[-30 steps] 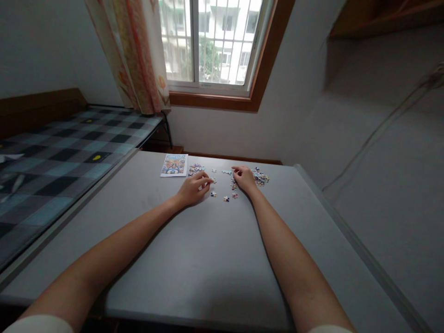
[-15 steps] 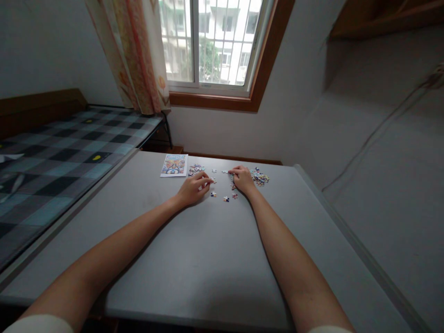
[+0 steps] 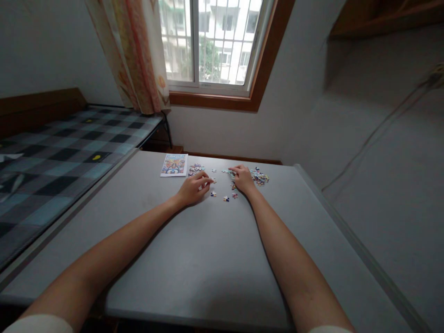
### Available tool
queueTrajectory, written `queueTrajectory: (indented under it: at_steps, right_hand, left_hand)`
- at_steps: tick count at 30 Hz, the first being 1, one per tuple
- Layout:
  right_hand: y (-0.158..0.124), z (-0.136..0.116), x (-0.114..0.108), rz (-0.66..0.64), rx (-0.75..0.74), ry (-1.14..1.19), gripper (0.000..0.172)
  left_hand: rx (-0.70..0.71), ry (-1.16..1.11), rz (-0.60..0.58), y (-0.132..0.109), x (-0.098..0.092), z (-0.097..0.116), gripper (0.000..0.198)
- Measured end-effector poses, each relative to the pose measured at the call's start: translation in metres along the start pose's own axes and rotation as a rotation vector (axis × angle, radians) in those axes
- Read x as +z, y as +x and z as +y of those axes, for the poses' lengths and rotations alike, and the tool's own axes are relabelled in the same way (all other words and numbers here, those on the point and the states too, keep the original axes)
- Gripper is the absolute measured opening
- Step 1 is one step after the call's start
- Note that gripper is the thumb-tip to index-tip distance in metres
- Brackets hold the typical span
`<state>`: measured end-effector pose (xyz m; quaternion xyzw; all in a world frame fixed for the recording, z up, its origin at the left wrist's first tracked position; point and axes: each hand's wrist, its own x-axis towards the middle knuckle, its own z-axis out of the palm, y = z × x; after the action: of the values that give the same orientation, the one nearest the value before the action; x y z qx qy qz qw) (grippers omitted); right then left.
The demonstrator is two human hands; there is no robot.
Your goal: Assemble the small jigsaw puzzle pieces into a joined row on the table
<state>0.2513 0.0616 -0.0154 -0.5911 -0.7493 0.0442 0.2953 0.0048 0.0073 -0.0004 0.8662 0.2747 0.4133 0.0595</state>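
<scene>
My left hand rests on the table with curved fingers. Its fingertips are closed on a small jigsaw puzzle piece. To the right, my right hand lies palm down, index finger stretched out to a short strip of joined puzzle pieces. The other fingers of that hand are bent, and it partly covers a column of pieces beneath it. Single pieces lie nearby: a pale one between the hands, and a dark-and-white one closer to me.
Loose pieces form one pile beyond my left hand and another pile right of my right hand. A printed reference picture lies at the far left of the grey table. A bed borders the left side.
My right index finger has shifted slightly at the strip of pieces. My left hand stays where it was.
</scene>
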Motion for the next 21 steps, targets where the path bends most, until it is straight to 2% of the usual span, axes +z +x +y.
queueTrajectory:
  at_steps: [12, 21]
  right_hand:
    - [-0.0021, -0.0062, -0.0017, -0.057, 0.052, -0.083, 0.04]
    - [-0.0014, -0.0012, 0.0004, 0.061, 0.075, 0.022, 0.043]
  left_hand:
    - [-0.002, 0.018, -0.01, 0.0014, -0.0015, 0.0021, 0.017]
    - [-0.015, 0.014, -0.01, -0.0005, -0.0004, -0.0013, 0.018]
